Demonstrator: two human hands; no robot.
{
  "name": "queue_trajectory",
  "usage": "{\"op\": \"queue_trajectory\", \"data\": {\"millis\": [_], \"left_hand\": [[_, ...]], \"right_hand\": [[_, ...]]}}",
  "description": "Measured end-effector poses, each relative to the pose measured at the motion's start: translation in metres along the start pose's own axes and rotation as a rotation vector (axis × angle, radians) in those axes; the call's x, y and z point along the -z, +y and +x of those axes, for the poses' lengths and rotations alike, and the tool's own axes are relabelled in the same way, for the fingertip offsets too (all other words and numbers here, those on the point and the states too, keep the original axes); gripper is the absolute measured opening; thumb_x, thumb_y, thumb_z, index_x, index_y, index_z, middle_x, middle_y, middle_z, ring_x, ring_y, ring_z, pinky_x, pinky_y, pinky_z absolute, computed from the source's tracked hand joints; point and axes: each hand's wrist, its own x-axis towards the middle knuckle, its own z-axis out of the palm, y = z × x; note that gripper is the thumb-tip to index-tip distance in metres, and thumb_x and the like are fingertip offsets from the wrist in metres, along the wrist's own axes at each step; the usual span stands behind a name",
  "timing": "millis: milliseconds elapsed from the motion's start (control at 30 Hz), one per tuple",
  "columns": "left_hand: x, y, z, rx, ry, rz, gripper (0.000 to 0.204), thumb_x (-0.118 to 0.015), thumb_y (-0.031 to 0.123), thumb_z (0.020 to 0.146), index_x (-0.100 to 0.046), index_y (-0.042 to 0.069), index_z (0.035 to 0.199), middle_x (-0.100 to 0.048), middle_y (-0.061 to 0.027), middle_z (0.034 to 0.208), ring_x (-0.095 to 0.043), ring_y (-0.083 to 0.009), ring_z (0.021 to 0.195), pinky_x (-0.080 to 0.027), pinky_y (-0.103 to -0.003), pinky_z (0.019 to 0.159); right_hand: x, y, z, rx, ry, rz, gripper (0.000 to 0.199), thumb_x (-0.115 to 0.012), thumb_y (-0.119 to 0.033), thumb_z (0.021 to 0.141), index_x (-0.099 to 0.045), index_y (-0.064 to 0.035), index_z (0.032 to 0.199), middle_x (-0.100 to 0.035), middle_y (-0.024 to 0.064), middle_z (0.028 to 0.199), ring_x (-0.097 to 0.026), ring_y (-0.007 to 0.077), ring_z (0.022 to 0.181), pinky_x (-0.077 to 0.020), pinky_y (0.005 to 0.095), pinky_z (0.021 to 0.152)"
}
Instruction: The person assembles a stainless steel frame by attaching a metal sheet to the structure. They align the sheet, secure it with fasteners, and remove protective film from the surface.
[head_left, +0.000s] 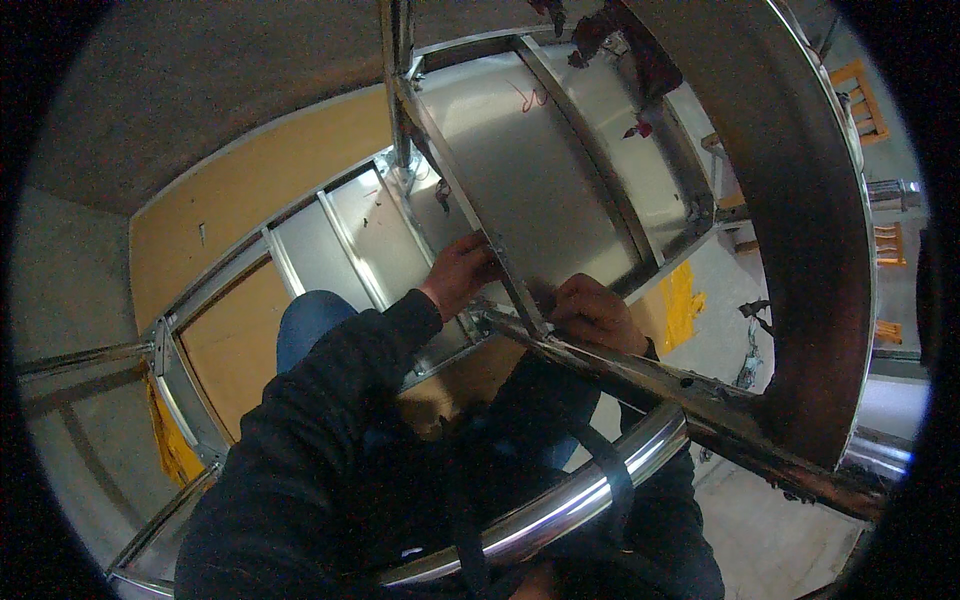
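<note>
Holding a thin metal bar [505, 285], the left hand [458, 272] has its fingers wrapped around it; the right hand [595, 312] rests clenched on the shiny metal sheet [535, 180].

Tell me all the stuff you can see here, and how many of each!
Sheet-metal panel: one, shiny silver with a red scribble, upper middle, inside a metal frame.
Thin metal bar: one, silver, running down the panel's left edge to both hands.
Curved steel band: one, dark brown, wide, right side.
Shiny tube: one, chrome, lower middle, with a black strap over it.
Wooden boards: two, tan, left side, between metal rails.
Yellow patches: two, one right of the hands, one at far left.
Floor: grey concrete, left and lower right.
Left hand: one, on the thin bar.
Right hand: one, at the bar's lower end.
Sleeves: black; blue trousers beside them.
</note>
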Motion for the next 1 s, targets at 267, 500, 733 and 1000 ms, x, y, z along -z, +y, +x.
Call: {"op": "queue_trajectory", "data": {"millis": [267,500,733,1000], "left_hand": [[0.01,-0.002,0.013,0.025,-0.018,0.089,0.032,-0.047,0.014,0.09,-0.046,0.003,0.121,-0.058,-0.0078,0.108,-0.058,-0.02,0.094,-0.047,-0.034,0.085],[0.064,0.038,0.03,-0.051,0.289,-0.227,0.039,-0.049,0.036,0.09,-0.044,0.011,0.12,-0.058,-0.0073,0.102,-0.059,-0.0231,0.093,-0.047,-0.041,0.078],[0.154,0.072,0.04,-0.165,0.218,1.861,0.029,-0.059,0.032,0.079,-0.065,0.004,0.085,-0.061,-0.0166,0.088,-0.06,-0.0312,0.085,-0.049,-0.043,0.075],[0.112,0.046,-0.037,0.023,0.533,1.214,0.035,-0.056,0.035,0.08,-0.059,0.0,0.076,-0.058,-0.0172,0.072,-0.057,-0.0317,0.07,-0.044,-0.041,0.062]], "right_hand": [[0.002,0.016,-0.003,0.133,-0.001,-0.108,0.018,-0.059,-0.008,0.075,-0.061,-0.005,0.092,-0.055,0.0123,0.097,-0.053,0.0285,0.091,-0.0438,0.0366,0.079],[0.011,0.001,0.016,-0.072,-0.021,-0.002,0.017,-0.058,-0.009,0.076,-0.061,-0.0057,0.093,-0.055,0.0128,0.098,-0.052,0.0284,0.093,-0.0425,0.0367,0.081],[0.005,0.014,0.013,0.085,0.018,-0.024,0.02,-0.063,-0.01,0.071,-0.06,-0.0034,0.089,-0.052,0.0124,0.09,-0.052,0.0259,0.085,-0.043,0.0334,0.073],[0.002,-0.002,0.0,-0.332,-0.016,0.195,0.014,-0.059,-0.007,0.08,-0.058,-0.0032,0.094,-0.052,0.0107,0.095,-0.053,0.021,0.085,-0.045,0.0318,0.071]]}}
